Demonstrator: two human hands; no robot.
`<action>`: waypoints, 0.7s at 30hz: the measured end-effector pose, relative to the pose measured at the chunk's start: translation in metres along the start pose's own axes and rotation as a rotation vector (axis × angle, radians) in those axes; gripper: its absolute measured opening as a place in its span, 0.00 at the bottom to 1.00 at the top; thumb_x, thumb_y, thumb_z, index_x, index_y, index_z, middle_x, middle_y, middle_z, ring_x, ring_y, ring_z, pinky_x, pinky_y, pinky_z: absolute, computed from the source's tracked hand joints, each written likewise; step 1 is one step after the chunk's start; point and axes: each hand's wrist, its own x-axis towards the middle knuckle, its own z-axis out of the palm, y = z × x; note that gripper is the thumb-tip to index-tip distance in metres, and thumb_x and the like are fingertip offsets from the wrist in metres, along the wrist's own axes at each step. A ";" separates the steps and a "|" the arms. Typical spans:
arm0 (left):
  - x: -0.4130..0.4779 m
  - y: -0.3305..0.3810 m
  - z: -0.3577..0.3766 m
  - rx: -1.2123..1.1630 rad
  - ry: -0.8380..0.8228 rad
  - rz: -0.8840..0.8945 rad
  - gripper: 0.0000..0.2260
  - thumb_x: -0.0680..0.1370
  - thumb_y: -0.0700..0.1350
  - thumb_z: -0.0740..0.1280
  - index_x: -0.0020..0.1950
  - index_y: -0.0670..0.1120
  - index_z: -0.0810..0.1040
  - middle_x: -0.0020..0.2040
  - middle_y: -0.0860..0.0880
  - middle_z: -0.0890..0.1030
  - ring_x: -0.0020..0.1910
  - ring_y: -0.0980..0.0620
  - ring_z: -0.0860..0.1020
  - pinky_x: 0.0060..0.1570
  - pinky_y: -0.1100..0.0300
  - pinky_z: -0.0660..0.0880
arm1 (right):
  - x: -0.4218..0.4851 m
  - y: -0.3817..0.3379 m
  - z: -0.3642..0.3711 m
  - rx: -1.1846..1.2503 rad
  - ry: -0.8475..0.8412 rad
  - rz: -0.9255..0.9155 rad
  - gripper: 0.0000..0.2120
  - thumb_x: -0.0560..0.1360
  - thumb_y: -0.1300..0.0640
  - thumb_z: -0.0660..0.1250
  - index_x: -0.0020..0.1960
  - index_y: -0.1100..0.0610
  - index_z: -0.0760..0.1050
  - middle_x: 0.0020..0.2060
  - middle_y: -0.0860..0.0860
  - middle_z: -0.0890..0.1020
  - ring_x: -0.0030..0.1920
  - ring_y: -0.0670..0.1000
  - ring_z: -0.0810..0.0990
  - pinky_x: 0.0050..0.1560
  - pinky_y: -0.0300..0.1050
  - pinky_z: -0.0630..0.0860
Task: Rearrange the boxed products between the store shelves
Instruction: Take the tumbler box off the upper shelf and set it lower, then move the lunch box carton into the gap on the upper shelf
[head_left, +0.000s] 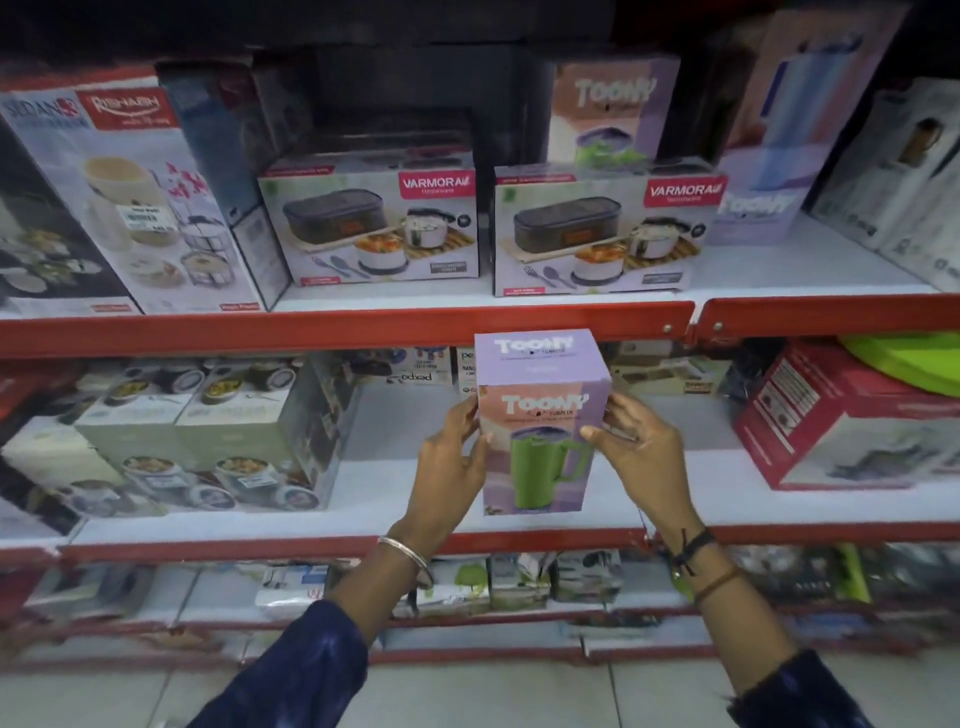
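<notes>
A lilac and pink Toony tumbler box (540, 415) with a green mug pictured on its front stands upright in front of the middle shelf (395, 493). My left hand (452, 462) grips its left side and my right hand (636, 452) grips its right side. Whether its base rests on the shelf board I cannot tell. On the upper shelf (810, 260) sit two Varmora lunch-box boxes (374, 223) (602, 234), with another Toony box (610, 114) behind the right one and a tall lilac Toony box (779, 156) further right.
A large Rishabh box (130, 197) fills the upper shelf's left end. The middle shelf holds green-white food-container boxes (208, 431) at left and a red box (841, 421) at right. Small boxes line the lower shelf (467, 582). Red shelf edges (343, 327) jut forward.
</notes>
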 end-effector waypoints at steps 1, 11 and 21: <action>-0.001 -0.006 0.005 -0.003 -0.011 -0.012 0.19 0.77 0.35 0.64 0.68 0.42 0.67 0.60 0.42 0.80 0.62 0.47 0.77 0.49 0.46 0.81 | 0.000 0.008 0.001 0.009 0.003 0.009 0.24 0.71 0.67 0.71 0.65 0.58 0.72 0.59 0.49 0.78 0.60 0.50 0.78 0.60 0.42 0.76; 0.001 -0.045 0.041 0.030 -0.039 -0.120 0.17 0.75 0.28 0.61 0.64 0.36 0.68 0.60 0.39 0.79 0.60 0.42 0.77 0.51 0.54 0.78 | 0.012 0.069 0.013 -0.022 -0.003 0.077 0.22 0.72 0.68 0.69 0.64 0.55 0.73 0.58 0.48 0.78 0.60 0.50 0.78 0.58 0.29 0.73; -0.002 -0.048 0.051 -0.004 -0.083 -0.193 0.24 0.77 0.34 0.62 0.71 0.41 0.60 0.67 0.45 0.71 0.67 0.47 0.70 0.65 0.54 0.69 | 0.015 0.083 0.014 -0.071 -0.056 0.055 0.21 0.75 0.65 0.67 0.65 0.54 0.70 0.60 0.48 0.76 0.60 0.50 0.76 0.62 0.38 0.74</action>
